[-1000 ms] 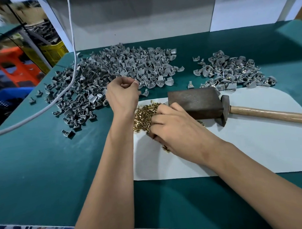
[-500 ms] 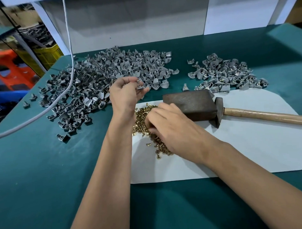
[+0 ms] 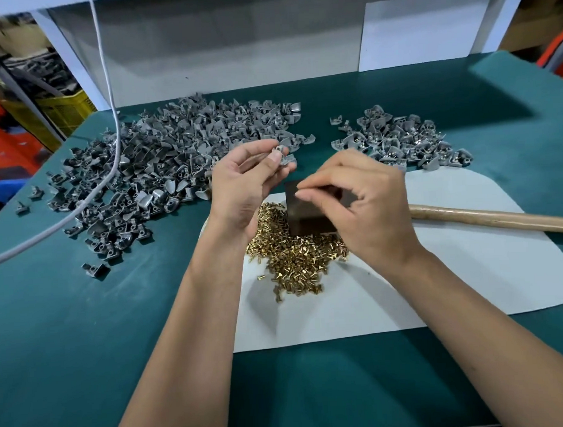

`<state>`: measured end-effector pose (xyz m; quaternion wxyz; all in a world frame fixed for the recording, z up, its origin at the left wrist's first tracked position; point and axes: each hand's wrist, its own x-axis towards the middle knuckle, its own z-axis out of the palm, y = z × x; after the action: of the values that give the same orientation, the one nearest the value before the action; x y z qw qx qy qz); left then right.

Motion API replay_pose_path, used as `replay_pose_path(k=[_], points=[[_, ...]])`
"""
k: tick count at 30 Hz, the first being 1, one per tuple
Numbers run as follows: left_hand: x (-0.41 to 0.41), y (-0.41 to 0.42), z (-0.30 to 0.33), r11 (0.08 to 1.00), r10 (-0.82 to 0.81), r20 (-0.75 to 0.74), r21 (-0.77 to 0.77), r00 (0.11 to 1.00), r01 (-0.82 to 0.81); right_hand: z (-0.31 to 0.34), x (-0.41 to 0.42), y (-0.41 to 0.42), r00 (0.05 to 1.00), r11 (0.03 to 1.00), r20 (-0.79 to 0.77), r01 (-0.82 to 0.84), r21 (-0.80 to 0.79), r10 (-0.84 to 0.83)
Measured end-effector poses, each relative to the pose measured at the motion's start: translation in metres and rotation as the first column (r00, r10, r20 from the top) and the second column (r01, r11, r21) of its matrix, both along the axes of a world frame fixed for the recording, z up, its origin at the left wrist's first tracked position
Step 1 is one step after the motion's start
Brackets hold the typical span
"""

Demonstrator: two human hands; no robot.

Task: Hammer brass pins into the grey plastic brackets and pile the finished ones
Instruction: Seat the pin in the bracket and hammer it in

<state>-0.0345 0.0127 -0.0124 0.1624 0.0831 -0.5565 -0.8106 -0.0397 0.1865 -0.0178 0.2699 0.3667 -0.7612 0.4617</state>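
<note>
Grey bracket (image 3: 283, 154) pinched by left hand (image 3: 244, 186); right hand (image 3: 359, 204) fingertips pinched, content unclear; two bracket piles.

Green bench (image 3: 86, 332) carries it all, and a white sheet (image 3: 467, 270) lies flat at its middle. On that sheet: a heap of brass pins (image 3: 294, 260), a hammer (image 3: 484, 219). Left of the sheet sprawls a big bracket pile (image 3: 176, 153); behind it, a smaller pile (image 3: 399, 142). A white cable (image 3: 91, 194) crosses the big pile.
</note>
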Motion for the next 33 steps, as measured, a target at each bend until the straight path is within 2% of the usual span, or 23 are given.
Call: replay_pose_path(k=[3,8,14,33], points=[[-0.001,0.007,-0.001,0.996,-0.071,-0.013,-0.045,0.997,0.071,0.002,-0.006,0.007,0.999,0.998,0.038,0.038,-0.047,-0.036],[0.000,0.010,-0.001,0.971,-0.221,0.004,-0.090,0.975,0.220,0.003,-0.014,0.014,0.993,0.995,0.070,0.095,-0.029,-0.092],[0.002,0.012,-0.002,0.944,-0.305,0.026,-0.126,0.952,0.305,0.001,-0.019,0.016,0.988,0.995,0.125,0.096,-0.036,-0.091],[0.000,0.018,-0.007,0.930,-0.325,0.004,-0.177,0.946,0.321,-0.004,-0.022,0.017,0.989,1.000,0.144,0.019,0.009,-0.020]])
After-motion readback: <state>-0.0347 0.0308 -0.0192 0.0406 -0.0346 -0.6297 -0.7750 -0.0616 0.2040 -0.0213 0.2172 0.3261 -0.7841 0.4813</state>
